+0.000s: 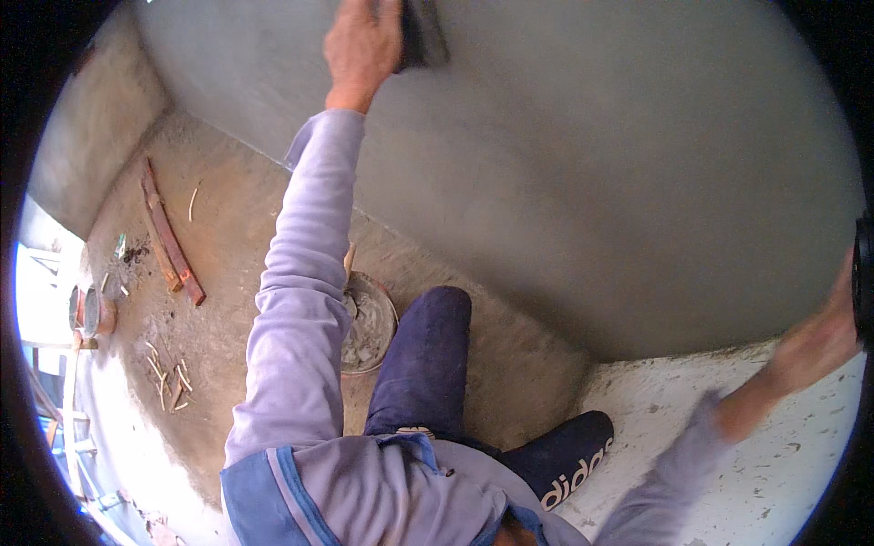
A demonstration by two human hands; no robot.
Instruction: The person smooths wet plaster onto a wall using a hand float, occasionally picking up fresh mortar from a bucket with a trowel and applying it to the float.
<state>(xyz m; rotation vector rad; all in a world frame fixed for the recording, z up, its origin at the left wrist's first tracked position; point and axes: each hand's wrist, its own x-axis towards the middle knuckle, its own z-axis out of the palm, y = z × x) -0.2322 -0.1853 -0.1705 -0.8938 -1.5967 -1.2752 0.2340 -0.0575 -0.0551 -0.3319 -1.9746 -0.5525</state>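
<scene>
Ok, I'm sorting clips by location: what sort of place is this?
Probably a room being built or renovated: smooth grey wall, bucket of grey mix, and loose wooden strips on the floor.

Daylight: streaming in from the left, whiting out that side of the floor (232, 227).
Grey wall (564, 182): dimmer, muted, sinking into soft shadow toward the right corner.
Dark tool (424, 35): edges smeared beside the left hand (364, 45).
Right hand (815, 337): soft out at the rim, probably motion blur.
Sleeve (305, 273): clearer, folds gently shaded.
Fisheye rim: black closing in left and right, straight edges bowing.
</scene>
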